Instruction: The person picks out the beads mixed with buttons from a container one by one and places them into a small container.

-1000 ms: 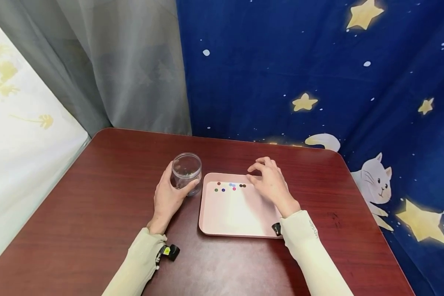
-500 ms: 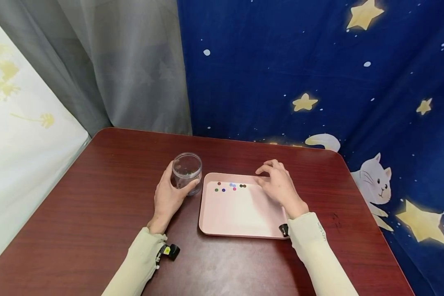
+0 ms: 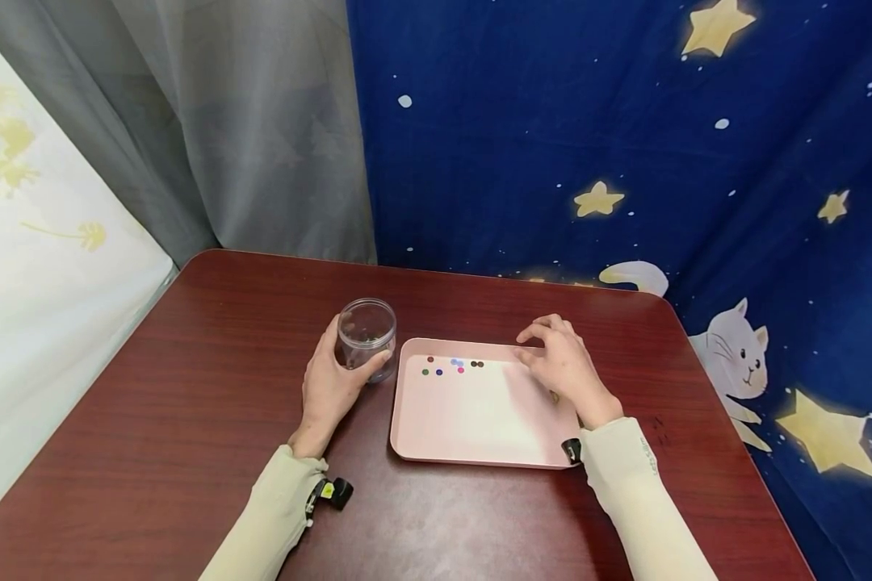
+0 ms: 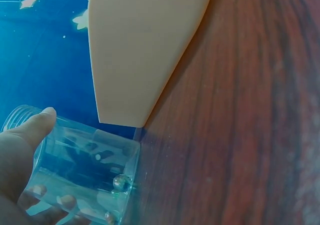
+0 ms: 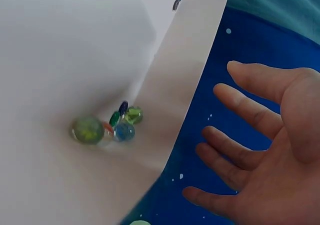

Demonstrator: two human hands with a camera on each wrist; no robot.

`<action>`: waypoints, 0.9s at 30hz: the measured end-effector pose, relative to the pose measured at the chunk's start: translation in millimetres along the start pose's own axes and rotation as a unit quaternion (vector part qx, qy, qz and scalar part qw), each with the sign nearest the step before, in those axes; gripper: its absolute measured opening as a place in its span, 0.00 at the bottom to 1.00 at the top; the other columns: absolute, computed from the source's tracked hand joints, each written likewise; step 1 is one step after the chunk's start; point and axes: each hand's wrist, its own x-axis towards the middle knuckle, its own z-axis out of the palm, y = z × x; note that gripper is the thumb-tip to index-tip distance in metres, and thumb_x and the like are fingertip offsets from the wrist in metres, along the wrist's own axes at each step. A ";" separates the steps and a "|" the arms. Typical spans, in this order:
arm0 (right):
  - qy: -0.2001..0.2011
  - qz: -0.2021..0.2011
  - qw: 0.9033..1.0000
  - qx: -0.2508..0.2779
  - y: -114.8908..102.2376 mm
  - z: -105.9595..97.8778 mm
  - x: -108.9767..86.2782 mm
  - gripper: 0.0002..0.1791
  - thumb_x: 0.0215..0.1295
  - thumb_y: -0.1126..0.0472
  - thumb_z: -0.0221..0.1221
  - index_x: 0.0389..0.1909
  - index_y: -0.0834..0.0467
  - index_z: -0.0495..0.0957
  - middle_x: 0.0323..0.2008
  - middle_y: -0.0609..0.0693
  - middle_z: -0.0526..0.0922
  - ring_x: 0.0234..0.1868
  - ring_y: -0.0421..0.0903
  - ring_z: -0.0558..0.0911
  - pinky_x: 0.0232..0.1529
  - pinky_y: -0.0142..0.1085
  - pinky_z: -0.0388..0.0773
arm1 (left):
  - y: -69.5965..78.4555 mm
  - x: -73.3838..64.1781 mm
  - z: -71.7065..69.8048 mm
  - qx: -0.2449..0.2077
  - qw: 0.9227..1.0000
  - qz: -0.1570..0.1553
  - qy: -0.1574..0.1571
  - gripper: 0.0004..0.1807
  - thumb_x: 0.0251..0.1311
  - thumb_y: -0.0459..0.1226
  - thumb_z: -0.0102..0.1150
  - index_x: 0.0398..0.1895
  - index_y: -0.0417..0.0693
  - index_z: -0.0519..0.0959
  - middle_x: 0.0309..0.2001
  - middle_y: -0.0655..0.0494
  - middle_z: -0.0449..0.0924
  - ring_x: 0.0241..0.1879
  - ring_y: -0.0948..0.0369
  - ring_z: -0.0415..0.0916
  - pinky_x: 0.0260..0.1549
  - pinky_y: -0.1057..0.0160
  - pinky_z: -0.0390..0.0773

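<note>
My left hand (image 3: 330, 395) grips a clear plastic jar (image 3: 366, 327) just left of the pink tray (image 3: 450, 440). Through the jar's wall in the left wrist view, a glass marble (image 4: 121, 182) shows near the bottom, with a smaller one lower down. Over the tray's far right corner, my right hand (image 3: 568, 363) hovers with loosely bent, spread fingers and holds nothing. The right wrist view shows a large greenish marble (image 5: 87, 130), a blue marble (image 5: 124, 131) and a yellow-green marble (image 5: 133, 115) in a tray corner, beside small flat coloured pieces.
Several small coloured discs (image 3: 459, 370) lie along the tray's far left side. The tray and jar are on a dark red-brown table (image 3: 211, 387). A blue star-patterned curtain (image 3: 494, 145) and a grey curtain (image 3: 283, 145) hang behind the table's far edge.
My right hand has slid rightward over the tray's far side, uncovering a marble near its wrist. The left hand and the jar stay where they were.
</note>
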 end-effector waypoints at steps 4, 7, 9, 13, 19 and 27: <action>-0.004 0.000 1.000 -0.006 1.5 -5.2 -1.1 0.11 0.69 0.56 0.67 0.47 0.56 0.86 0.60 0.60 0.77 0.65 0.61 0.72 0.68 0.62 0.65 | 0.7 -0.3 -0.3 0.003 1.000 -0.003 0.000 0.54 0.51 0.58 0.79 0.81 0.69 0.60 0.74 0.52 0.72 0.71 0.49 0.72 0.67 0.35 0.70; -0.014 0.003 1.000 -0.011 3.7 -7.9 -1.8 0.11 0.70 0.56 0.66 0.47 0.56 0.87 0.60 0.60 0.76 0.65 0.62 0.72 0.68 0.63 0.65 | 0.9 -0.2 -0.3 0.005 1.000 -0.003 0.000 0.54 0.51 0.57 0.79 0.81 0.69 0.60 0.74 0.52 0.72 0.72 0.48 0.72 0.67 0.35 0.70; -0.021 0.007 1.000 -0.011 5.3 -9.4 -2.8 0.11 0.71 0.55 0.65 0.48 0.56 0.87 0.60 0.60 0.76 0.65 0.62 0.72 0.68 0.63 0.65 | 0.8 -0.1 -0.1 0.005 1.000 -0.002 0.000 0.54 0.51 0.57 0.79 0.81 0.69 0.60 0.74 0.52 0.72 0.72 0.48 0.72 0.67 0.35 0.70; -0.031 0.014 0.999 -0.009 7.8 -11.4 -4.8 0.11 0.72 0.54 0.64 0.47 0.55 0.87 0.60 0.59 0.76 0.64 0.61 0.72 0.67 0.63 0.65 | 0.3 -0.1 0.2 0.004 1.000 -0.002 0.000 0.54 0.51 0.58 0.79 0.81 0.68 0.60 0.74 0.52 0.72 0.72 0.48 0.72 0.67 0.35 0.70; -0.041 0.013 0.999 -0.018 11.4 -15.0 -8.6 0.11 0.72 0.55 0.63 0.46 0.56 0.87 0.59 0.59 0.77 0.62 0.62 0.74 0.64 0.62 0.68 | -1.0 0.0 0.2 0.002 1.000 0.003 0.000 0.54 0.51 0.58 0.79 0.81 0.68 0.60 0.74 0.52 0.72 0.71 0.49 0.72 0.67 0.35 0.70; -0.060 0.009 0.997 -0.041 17.4 -19.0 -13.3 0.11 0.72 0.59 0.62 0.49 0.57 0.86 0.59 0.62 0.78 0.62 0.64 0.74 0.63 0.62 0.68 | -1.3 0.8 -0.1 -0.002 1.000 0.005 0.000 0.53 0.51 0.59 0.78 0.81 0.72 0.60 0.73 0.54 0.72 0.71 0.50 0.73 0.67 0.35 0.70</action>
